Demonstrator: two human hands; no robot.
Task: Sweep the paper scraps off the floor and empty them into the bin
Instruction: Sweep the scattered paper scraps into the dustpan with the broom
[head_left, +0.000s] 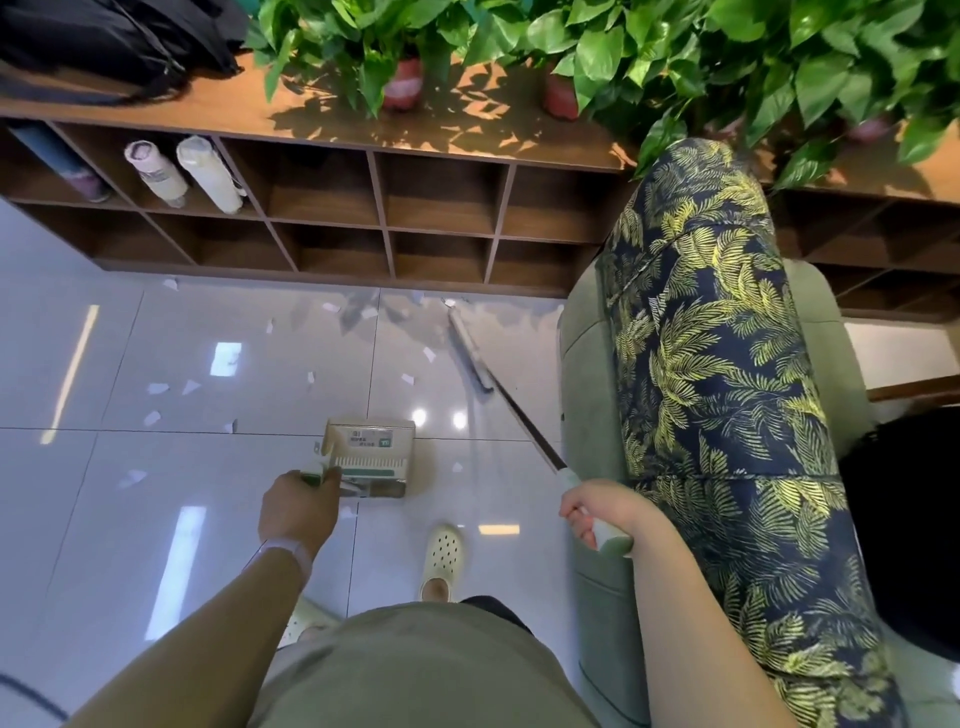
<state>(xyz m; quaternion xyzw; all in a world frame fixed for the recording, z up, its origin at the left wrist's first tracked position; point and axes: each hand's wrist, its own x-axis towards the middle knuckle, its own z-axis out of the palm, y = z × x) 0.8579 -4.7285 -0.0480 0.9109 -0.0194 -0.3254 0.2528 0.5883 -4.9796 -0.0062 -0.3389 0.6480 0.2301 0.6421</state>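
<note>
Several white paper scraps (157, 387) lie scattered over the glossy grey floor tiles, mostly left and ahead of me. My left hand (298, 506) grips the handle of a beige and green dustpan (370, 457) that stands on the floor in front of my feet. My right hand (600, 512) is closed around the pale green grip of a broom. Its dark pole slants forward and left to the broom head (470, 349), which rests on the tiles near the shelf's base. No bin is in view.
A low wooden cubby shelf (382, 218) runs along the far side, with rolled items in its left cubbies and potted plants (405, 78) on top. A green chair with a leaf-print cushion (722, 364) stands close on my right. A black bag (104, 41) lies top left.
</note>
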